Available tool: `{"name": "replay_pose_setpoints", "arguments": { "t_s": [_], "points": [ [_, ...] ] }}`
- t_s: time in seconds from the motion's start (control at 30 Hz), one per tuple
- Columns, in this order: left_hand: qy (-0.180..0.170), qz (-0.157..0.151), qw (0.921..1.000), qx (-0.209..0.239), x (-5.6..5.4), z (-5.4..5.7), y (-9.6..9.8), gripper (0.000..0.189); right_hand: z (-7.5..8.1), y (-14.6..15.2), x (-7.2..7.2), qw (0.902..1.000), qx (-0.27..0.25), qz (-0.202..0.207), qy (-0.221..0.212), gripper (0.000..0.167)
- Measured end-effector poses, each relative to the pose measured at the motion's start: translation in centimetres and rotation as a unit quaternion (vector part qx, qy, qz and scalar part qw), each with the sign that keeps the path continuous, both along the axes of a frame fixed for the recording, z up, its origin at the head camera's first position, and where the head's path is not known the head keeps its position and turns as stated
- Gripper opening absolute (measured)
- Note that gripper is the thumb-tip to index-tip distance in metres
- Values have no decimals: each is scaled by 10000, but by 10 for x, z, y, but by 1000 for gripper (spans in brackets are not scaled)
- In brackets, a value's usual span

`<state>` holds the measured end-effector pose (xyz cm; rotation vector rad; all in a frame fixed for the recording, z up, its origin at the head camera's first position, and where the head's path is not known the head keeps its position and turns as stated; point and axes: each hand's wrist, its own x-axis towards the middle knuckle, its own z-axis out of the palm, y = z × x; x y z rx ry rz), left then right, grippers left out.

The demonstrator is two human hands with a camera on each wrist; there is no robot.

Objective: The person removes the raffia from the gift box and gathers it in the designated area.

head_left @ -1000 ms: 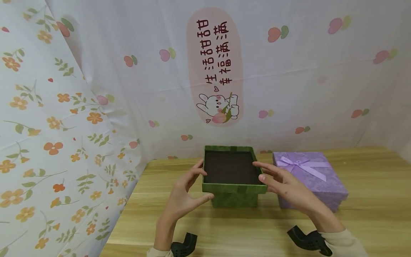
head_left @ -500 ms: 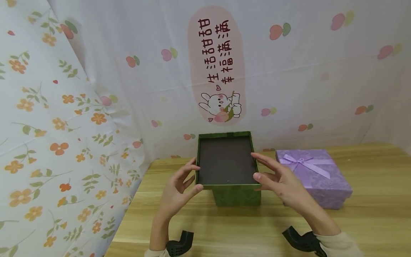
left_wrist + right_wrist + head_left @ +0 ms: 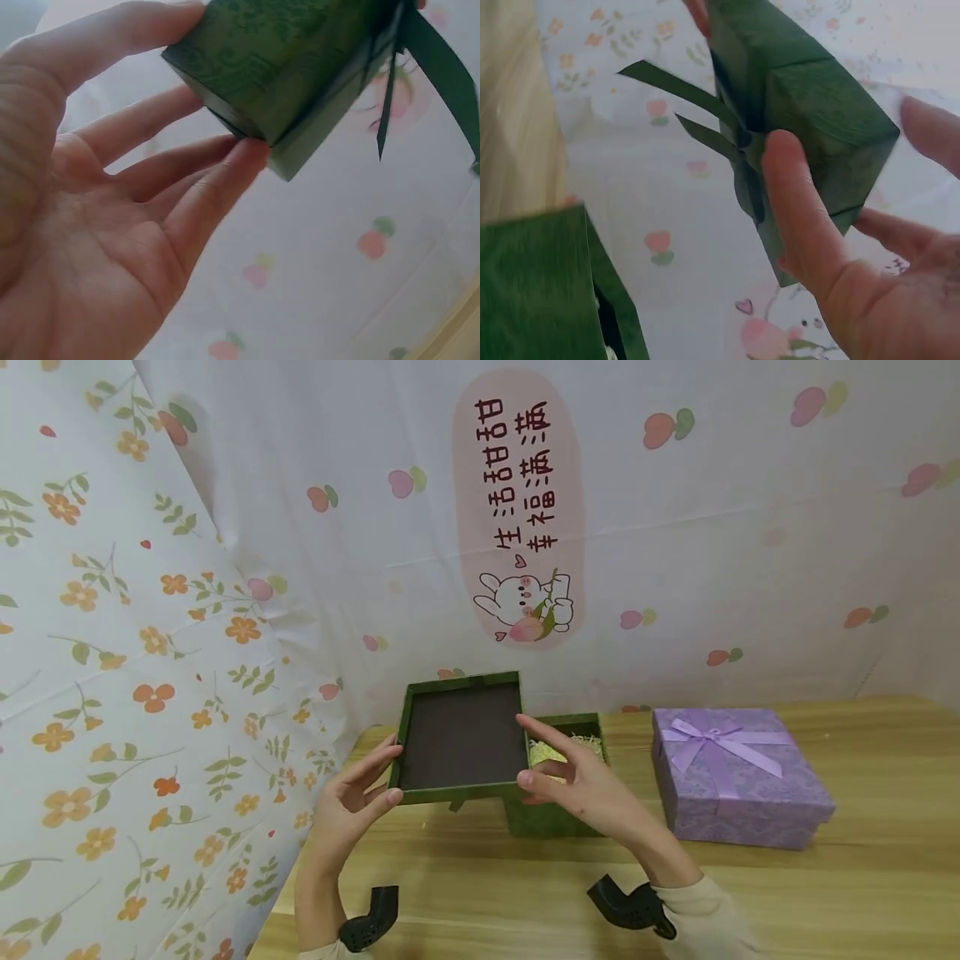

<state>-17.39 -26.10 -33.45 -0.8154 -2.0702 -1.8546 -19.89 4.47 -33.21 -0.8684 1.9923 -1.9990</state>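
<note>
Both hands hold a green box lid (image 3: 461, 735), upside down with its dark inside facing up, above the table. My left hand (image 3: 341, 818) grips its left edge, thumb at the front corner. On the right edge, my right hand (image 3: 588, 789) holds it between thumb and fingers. A green ribbon bow (image 3: 746, 154) hangs from the lid's underside in the right wrist view. Behind the right hand stands the green box base (image 3: 555, 820), uncovered, with pale yellow shredded filler (image 3: 547, 763) inside. The lid and right hand hide part of it.
A purple gift box (image 3: 750, 802) with a lilac ribbon bow (image 3: 708, 739) stands on the wooden table (image 3: 450, 893), right of the green base. Patterned cloth (image 3: 360, 568) hangs behind and to the left of the table.
Both hands have lifted the lid off the green base and carried it left. The base and its yellow filler have come into view.
</note>
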Motion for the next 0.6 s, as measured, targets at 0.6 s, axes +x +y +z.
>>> {"name": "replay_pose_setpoints", "arguments": {
  "t_s": [0.6],
  "points": [
    [-1924,1090,9701,-996,2,-17,-50,48,-44,-75,4,9978,502,-259,353,66]
  ]
}}
